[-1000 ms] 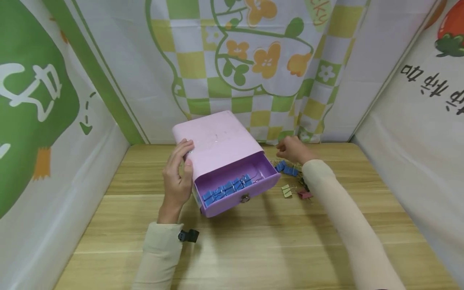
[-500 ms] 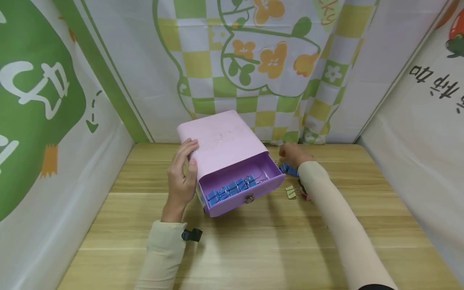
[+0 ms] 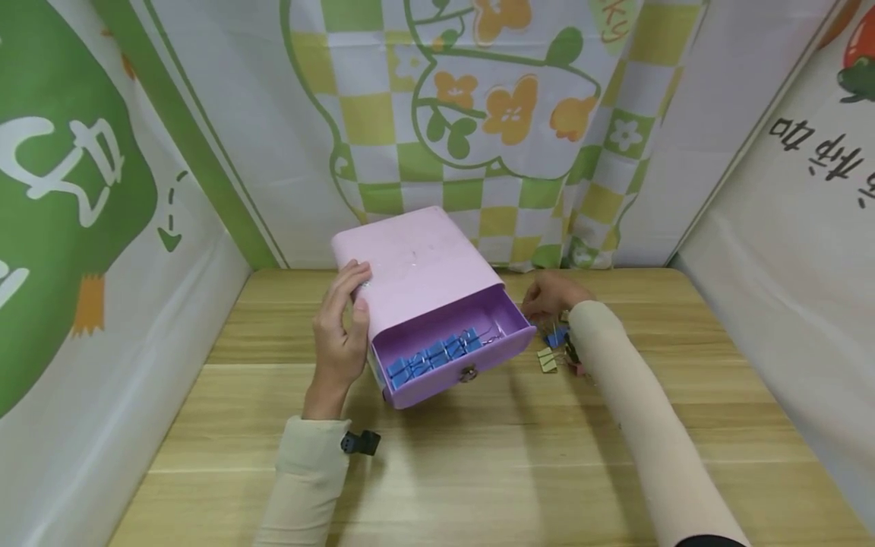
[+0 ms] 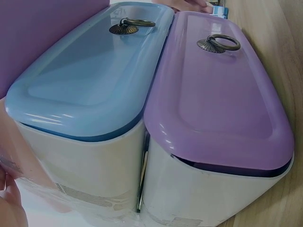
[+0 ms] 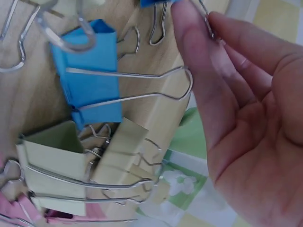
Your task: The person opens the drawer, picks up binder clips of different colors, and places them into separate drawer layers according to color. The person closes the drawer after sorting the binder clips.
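Note:
A pink drawer box stands with its purple top drawer pulled out; several blue binder clips lie in a row inside. My left hand rests on the box's left side and top edge, fingers extended. Beside the drawer's right end, my right hand pinches a blue binder clip by its wire handle; in the right wrist view only that clip's edge shows. Below it lie another blue clip, a pale yellow-green clip and pink clips.
Under the open drawer, a blue drawer and a lower purple drawer, both with ring pulls, are pushed in. The wooden table meets a checked curtain at the back. Printed cloth walls flank both sides.
My right hand has dipped into the loose clips and drawn a blue one toward the drawer's right end. The left hand stays on the box; the head view has shifted slightly.

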`<state>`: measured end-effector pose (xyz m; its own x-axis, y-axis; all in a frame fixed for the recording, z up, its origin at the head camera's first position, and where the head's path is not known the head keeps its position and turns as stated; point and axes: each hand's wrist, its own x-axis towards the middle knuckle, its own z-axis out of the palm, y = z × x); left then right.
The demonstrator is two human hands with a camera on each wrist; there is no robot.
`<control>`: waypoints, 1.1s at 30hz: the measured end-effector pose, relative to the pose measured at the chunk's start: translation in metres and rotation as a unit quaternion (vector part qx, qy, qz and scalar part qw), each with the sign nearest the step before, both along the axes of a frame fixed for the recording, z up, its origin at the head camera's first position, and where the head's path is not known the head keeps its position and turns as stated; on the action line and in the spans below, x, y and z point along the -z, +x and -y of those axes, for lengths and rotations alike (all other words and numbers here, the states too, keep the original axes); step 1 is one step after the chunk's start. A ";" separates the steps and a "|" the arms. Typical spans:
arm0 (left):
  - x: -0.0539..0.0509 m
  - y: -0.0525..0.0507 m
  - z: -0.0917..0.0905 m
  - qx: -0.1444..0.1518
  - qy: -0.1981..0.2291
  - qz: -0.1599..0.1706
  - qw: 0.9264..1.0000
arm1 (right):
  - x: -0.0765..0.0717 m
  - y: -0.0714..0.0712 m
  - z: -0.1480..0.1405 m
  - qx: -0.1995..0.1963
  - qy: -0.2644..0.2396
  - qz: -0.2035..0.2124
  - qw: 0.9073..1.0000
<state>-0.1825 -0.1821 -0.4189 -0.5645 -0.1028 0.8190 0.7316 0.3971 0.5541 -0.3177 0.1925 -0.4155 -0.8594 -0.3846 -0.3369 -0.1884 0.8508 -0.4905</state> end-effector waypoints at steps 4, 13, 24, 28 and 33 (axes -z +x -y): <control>0.001 0.000 -0.001 -0.001 -0.001 0.004 1.000 | 0.004 0.003 -0.007 -0.013 -0.020 0.006 1.000; 0.000 0.000 -0.002 0.001 -0.005 0.008 1.000 | 0.013 0.007 -0.019 0.041 -0.162 0.102 0.981; 0.000 0.000 -0.002 -0.004 -0.003 0.003 1.000 | -0.009 0.014 -0.024 0.142 -0.386 0.197 0.890; 0.000 0.000 -0.002 -0.007 -0.002 0.003 1.000 | -0.023 0.022 -0.021 0.165 -0.419 0.190 0.872; 0.000 0.000 -0.002 -0.008 0.000 0.001 1.000 | -0.039 0.034 -0.018 0.170 -0.450 0.183 0.857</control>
